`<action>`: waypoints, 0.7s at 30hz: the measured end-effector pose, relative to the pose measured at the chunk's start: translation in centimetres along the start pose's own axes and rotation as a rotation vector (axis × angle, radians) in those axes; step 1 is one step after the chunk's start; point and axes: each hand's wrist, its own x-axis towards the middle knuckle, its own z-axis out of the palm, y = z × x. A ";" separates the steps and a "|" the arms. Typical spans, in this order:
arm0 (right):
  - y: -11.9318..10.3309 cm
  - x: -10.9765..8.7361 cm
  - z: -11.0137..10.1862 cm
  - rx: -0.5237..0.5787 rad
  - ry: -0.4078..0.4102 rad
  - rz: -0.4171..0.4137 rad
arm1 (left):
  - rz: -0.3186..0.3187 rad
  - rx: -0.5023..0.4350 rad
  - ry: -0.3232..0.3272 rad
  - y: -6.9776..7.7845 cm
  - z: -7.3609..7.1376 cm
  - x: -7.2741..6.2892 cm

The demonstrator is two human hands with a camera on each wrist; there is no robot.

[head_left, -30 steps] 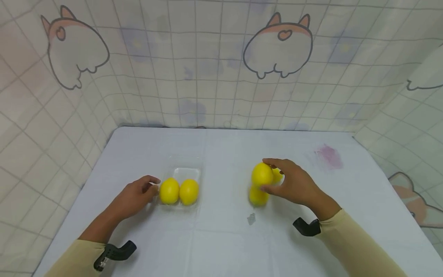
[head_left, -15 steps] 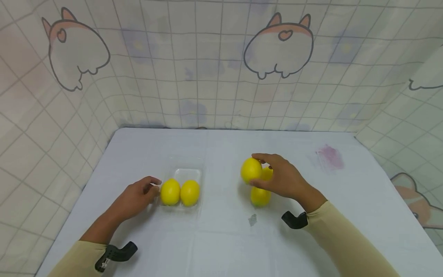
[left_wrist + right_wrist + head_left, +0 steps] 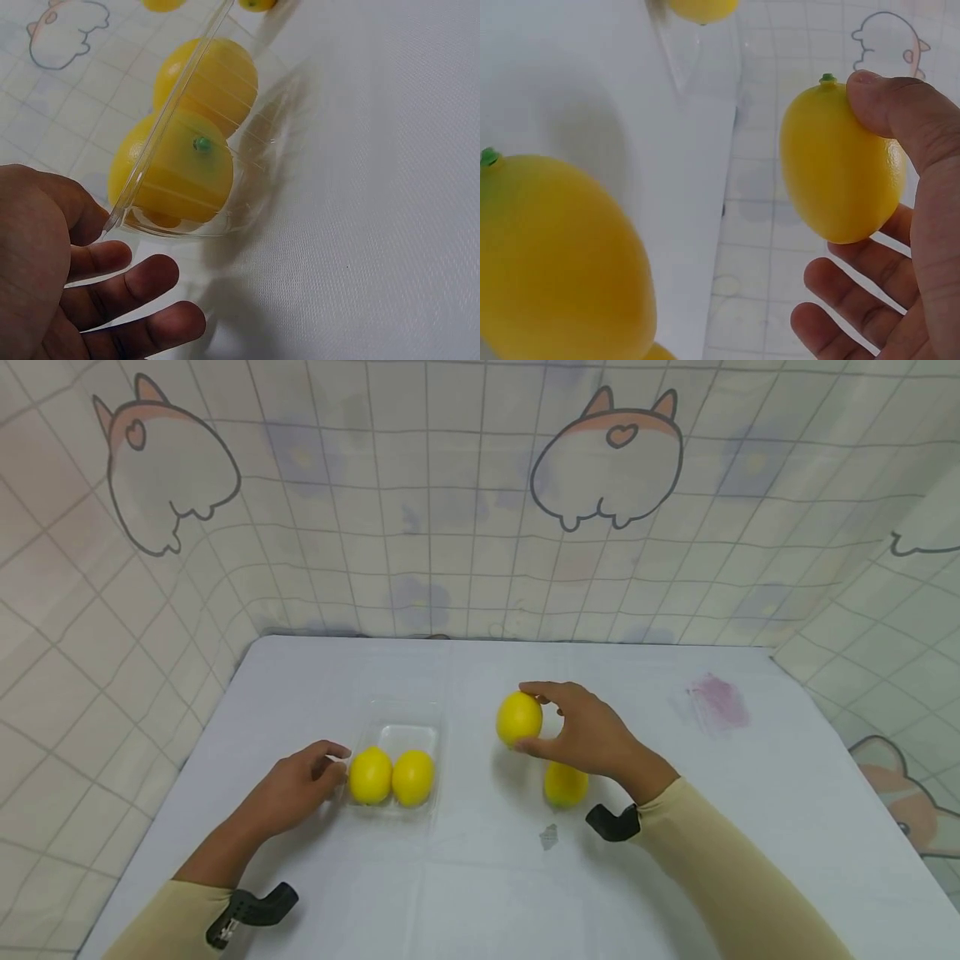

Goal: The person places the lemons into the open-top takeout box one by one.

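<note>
A yellow lemon with a green stem tip is pinched between the thumb and fingers of my right hand, held above the table. On the left, a clear plastic box contains two lemons, a left one and a right one, side by side in its near half. My left hand pinches the box's near left rim between thumb and index finger; its other fingers are spread below in the left wrist view. Another lemon lies on the table below my right hand. A sliver of a further lemon shows in the right wrist view.
The white table has a pink stain at the back right and a small grey patch near the middle. A patterned curtain stands around its back and sides.
My right hand has lifted the lemon away from the others and carried it left toward the box. The left hand and the box have stayed in place.
</note>
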 end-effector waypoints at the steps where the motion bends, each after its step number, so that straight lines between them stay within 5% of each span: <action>1: -0.1 0.2 0.1 0.002 0.000 -0.003 | -0.001 0.001 0.000 0.0 0.0 0.0; 21: -3.2 2.9 2.1 0.016 -0.024 -0.065 | -0.005 0.009 0.007 0.0 -0.1 -0.4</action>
